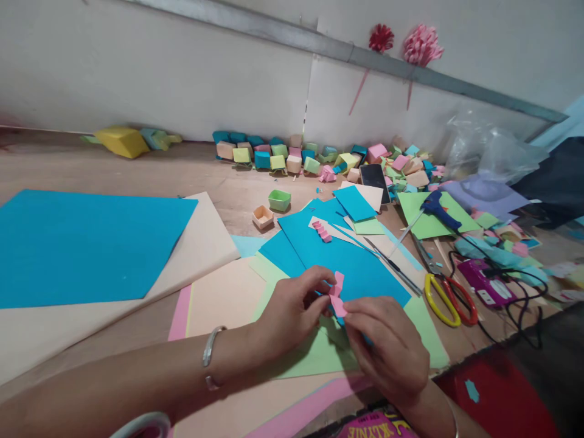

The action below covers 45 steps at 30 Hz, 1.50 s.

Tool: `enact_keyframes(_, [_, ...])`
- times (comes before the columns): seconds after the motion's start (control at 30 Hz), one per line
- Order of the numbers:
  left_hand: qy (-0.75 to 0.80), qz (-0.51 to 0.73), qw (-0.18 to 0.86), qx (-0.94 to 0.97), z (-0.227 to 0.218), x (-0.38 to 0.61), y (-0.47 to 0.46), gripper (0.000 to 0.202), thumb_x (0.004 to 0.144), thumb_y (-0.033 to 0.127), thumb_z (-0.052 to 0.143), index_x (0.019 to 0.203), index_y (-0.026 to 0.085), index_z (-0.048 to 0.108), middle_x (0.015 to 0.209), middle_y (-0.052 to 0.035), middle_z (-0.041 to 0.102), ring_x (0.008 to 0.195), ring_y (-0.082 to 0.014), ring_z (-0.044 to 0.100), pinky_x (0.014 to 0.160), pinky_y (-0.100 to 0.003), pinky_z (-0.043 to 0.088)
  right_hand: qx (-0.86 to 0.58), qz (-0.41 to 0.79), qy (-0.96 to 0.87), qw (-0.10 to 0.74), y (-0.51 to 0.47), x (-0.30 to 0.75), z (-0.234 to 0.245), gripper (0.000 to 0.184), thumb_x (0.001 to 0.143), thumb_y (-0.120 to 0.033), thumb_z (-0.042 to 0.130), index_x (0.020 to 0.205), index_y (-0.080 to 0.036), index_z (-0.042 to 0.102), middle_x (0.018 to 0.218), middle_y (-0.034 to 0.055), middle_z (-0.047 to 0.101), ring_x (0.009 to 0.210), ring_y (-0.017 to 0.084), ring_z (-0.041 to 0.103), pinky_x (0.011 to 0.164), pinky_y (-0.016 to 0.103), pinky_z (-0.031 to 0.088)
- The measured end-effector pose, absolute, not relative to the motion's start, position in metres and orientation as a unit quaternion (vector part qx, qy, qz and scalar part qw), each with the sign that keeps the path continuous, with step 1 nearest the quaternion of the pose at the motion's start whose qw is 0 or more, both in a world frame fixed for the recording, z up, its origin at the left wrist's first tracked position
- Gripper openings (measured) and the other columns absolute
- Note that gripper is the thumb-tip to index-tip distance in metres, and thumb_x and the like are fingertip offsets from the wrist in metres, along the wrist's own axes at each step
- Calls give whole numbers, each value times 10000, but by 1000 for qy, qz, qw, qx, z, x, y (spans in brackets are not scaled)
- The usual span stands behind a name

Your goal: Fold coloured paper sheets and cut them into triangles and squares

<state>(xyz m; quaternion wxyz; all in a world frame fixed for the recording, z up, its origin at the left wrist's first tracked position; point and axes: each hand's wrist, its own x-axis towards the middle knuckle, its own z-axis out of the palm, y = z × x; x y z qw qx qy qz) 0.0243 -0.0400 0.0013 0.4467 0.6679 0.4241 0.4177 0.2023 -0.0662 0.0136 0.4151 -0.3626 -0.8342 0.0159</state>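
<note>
Between my two hands is a small folded pink paper strip (338, 295), bent in a zigzag. The thumb and forefinger of my left hand (298, 310) pinch its left side. My right hand (390, 340) pinches its lower right end, fingers curled under. A bit of blue shows just below the strip, partly hidden by my fingers. Beyond my hands, a second pleated pink strip (322, 231) rests on blue paper sheets (337, 255). Light green paper (314, 353) lies beneath my hands.
Scissors (449, 298) with yellow and red handles, a blue glue gun (440, 211) and a purple power strip (486, 283) with black cords lie at right. Small open paper boxes (279, 200) stand beyond the sheets. Many folded paper boxes (262, 160) line the wall. A phone (375, 182) leans there.
</note>
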Motion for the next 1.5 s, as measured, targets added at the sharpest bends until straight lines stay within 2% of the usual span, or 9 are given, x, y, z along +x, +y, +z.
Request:
enact_keyframes(0.3, [417, 410, 340, 737, -1, 12, -34, 156, 795, 110, 518, 704, 188, 617, 611, 40, 604, 538, -79, 504, 514, -169, 379, -348, 157, -848, 367, -47, 228, 39, 141, 875, -151, 552, 938, -231, 649, 900, 30, 726, 858, 144, 678, 758, 264, 550])
enact_keyframes(0.4, [413, 414, 338, 737, -3, 8, -27, 149, 823, 148, 528, 718, 194, 623, 660, 26, 649, 557, -92, 553, 523, -173, 409, -504, 19, -801, 322, -2, 283, 46, 113, 883, -222, 550, 903, -224, 661, 936, 38, 716, 864, 172, 664, 780, 302, 538])
enact_keyframes(0.5, [397, 427, 342, 737, -2, 6, -20, 146, 813, 141, 540, 710, 201, 624, 707, 18, 675, 612, -107, 604, 549, -174, 442, -689, -108, -696, 171, 57, 350, 53, 194, 885, -216, 503, 988, -170, 661, 1075, 111, 670, 989, 223, 622, 872, 339, 492])
enact_keyframes(0.6, [392, 440, 332, 736, -1, 5, -14, 152, 814, 132, 541, 709, 202, 624, 713, 13, 672, 609, -107, 600, 536, -176, 441, -732, -126, -657, 126, 112, 399, 53, 348, 844, -195, 542, 1167, -77, 600, 1233, 232, 571, 1187, 324, 509, 989, 433, 397])
enact_keyframes(0.8, [395, 455, 324, 730, -3, 2, -5, 166, 821, 138, 538, 687, 205, 609, 742, -7, 669, 711, -140, 631, 627, -217, 493, -773, -82, -625, 63, 160, 423, 28, 357, 795, -258, 660, 1091, -63, 613, 1074, 247, 641, 1054, 346, 586, 884, 432, 436])
enact_keyframes(1.03, [410, 424, 360, 723, -10, 0, -5, 128, 824, 182, 548, 737, 207, 638, 748, -17, 711, 667, -146, 660, 587, -216, 502, -759, -96, -612, 204, 149, 444, 58, 432, 880, -182, 538, 1290, -46, 533, 1232, 262, 585, 1084, 293, 580, 878, 381, 419])
enact_keyframes(1.17, [410, 414, 352, 732, -9, 1, -4, 138, 826, 179, 535, 729, 202, 630, 748, -23, 716, 674, -147, 665, 590, -216, 506, -730, -70, -560, 385, 122, 455, 89, 541, 956, -310, 387, 1451, -93, 357, 1194, 219, 601, 709, 130, 614, 616, 299, 428])
enact_keyframes(1.33, [413, 421, 344, 731, -7, 2, -4, 145, 832, 177, 531, 721, 196, 622, 741, -19, 713, 665, -142, 662, 586, -219, 503, -689, 32, -558, 461, 97, 447, 101, 467, 918, -429, 485, 1173, -60, 612, 707, 47, 613, 466, 65, 478, 492, 286, 372])
enact_keyframes(1.5, [406, 431, 337, 732, -8, 3, -4, 135, 825, 177, 547, 722, 194, 633, 721, -16, 706, 639, -130, 644, 578, -213, 499, -636, 95, -591, 487, 49, 407, 83, 531, 998, -514, 272, 1064, -171, 673, 693, 63, 607, 468, 99, 498, 455, 303, 384])
